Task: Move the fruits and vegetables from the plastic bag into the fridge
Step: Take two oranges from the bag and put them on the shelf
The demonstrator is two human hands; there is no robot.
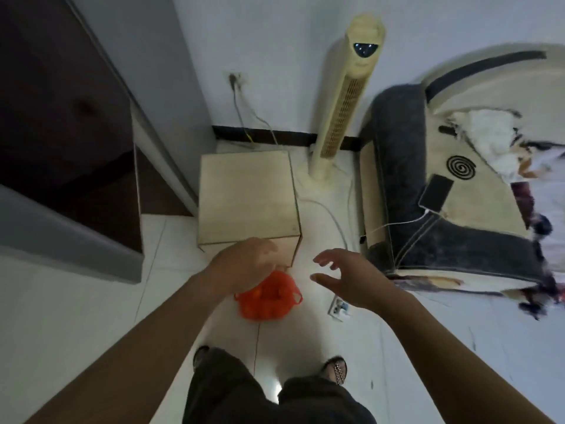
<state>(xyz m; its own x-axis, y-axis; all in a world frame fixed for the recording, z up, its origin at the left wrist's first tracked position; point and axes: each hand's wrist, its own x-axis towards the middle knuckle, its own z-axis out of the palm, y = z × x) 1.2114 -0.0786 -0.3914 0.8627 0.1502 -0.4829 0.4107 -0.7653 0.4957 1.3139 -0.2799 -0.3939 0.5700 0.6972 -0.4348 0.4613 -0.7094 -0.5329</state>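
Head | crumpled orange plastic bag [269,298] | left hand [244,266]: fingers hidden | right hand [348,278]: fingers splayed

A: What stood around the bag [266,301]?
B: A box [244,191] just behind it, a fan [342,123] further back, a bed [394,179] to the right. Floor [91,301] lay open on its left.

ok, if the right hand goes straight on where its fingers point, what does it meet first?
Probably the red plastic bag: the right hand, open, points left toward it. Depth is unclear from one view, so it could reach the left hand over the bag first.
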